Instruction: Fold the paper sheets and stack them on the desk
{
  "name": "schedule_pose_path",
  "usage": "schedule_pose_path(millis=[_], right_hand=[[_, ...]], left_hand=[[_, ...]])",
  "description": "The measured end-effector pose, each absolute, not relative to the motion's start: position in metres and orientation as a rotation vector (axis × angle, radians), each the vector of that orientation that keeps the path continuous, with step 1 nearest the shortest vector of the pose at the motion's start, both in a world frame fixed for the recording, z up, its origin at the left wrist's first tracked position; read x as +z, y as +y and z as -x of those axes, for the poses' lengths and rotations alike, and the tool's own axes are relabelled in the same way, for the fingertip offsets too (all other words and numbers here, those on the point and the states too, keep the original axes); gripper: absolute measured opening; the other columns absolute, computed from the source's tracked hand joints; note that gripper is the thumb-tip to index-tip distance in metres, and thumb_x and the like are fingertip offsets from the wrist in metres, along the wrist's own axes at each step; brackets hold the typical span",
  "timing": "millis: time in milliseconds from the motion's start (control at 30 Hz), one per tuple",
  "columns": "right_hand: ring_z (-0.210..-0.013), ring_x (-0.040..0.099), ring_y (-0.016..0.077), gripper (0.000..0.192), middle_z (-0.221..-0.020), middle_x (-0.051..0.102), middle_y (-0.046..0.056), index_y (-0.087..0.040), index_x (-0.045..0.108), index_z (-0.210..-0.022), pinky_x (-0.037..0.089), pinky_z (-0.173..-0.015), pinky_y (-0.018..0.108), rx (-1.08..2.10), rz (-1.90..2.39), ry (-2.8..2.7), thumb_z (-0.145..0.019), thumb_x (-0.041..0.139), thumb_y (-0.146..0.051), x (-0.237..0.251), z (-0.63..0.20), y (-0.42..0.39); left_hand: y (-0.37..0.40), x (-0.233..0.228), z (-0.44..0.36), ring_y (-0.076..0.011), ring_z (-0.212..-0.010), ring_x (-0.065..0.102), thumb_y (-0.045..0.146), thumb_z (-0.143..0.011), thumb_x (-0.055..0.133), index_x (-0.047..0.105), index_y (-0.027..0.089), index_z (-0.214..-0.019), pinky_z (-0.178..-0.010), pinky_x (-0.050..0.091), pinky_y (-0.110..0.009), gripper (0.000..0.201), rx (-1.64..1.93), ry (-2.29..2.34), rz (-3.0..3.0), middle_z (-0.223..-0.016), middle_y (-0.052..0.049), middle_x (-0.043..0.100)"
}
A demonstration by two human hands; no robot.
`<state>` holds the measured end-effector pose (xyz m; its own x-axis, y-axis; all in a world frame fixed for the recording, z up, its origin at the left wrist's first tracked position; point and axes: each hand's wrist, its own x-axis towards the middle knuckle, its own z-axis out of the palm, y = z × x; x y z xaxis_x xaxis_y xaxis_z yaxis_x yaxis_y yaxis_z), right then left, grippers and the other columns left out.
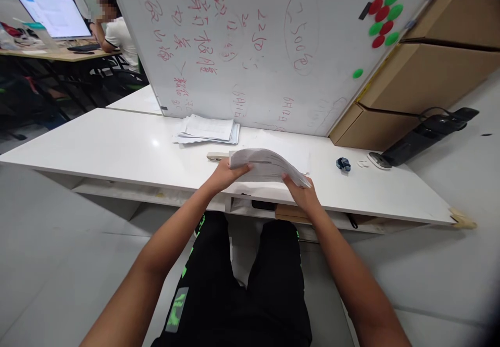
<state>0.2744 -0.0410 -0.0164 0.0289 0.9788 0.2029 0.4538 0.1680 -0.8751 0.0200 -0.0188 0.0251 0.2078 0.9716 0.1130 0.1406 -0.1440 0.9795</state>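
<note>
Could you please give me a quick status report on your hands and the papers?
Left hand and right hand both grip the paper sheaf above the white table. Second paper stack behind, untouched.

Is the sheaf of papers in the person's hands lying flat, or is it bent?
Bent. The sheaf of papers arches upward between the left hand and right hand, which grip its opposite ends.

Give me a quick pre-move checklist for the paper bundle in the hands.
1. Left hand grips the paper bundle at its left edge: ok.
2. Right hand grips its right side: ok.
3. Bundle flat: not ok, it bows upward in the middle.
4. Sheet edges lined up: cannot tell.
5. Second paper stack lies apart, nearer the whiteboard: ok.
6. Small blue object on the table sits clear of the right hand: ok.
</note>
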Motion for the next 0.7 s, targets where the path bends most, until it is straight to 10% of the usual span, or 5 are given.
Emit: schedule_pose_path(millis=[533,700], right_hand=[[-0.115,0.063,0.0277,0.048,-0.124,0.067,0.010,-0.018,0.065,-0.116,0.048,-0.102,0.044,1.006,1.475,-1.226,-0.077,0.071,-0.044,-0.038,-0.287,-0.042],[-0.102,0.069,0.0250,0.041,-0.120,0.069,0.011,-0.016,0.065,-0.111,0.058,-0.088,0.040,1.247,1.406,-1.034,-0.074,0.074,-0.030,-0.030,-0.280,-0.019]], left_hand=[[0.021,0.014,-0.005,-0.0231,-0.099,0.065,0.049,-0.093,0.049,0.051,0.022,-0.128,-0.078,0.054,-0.036,0.044,1.191,1.350,-1.594,-0.117,-0.010,0.066],[0.064,-0.007,0.018,-0.0321,-0.102,0.060,0.044,-0.100,0.029,0.060,0.021,-0.094,-0.085,0.044,-0.044,0.039,0.923,1.938,-2.020,-0.102,-0.013,0.067]])
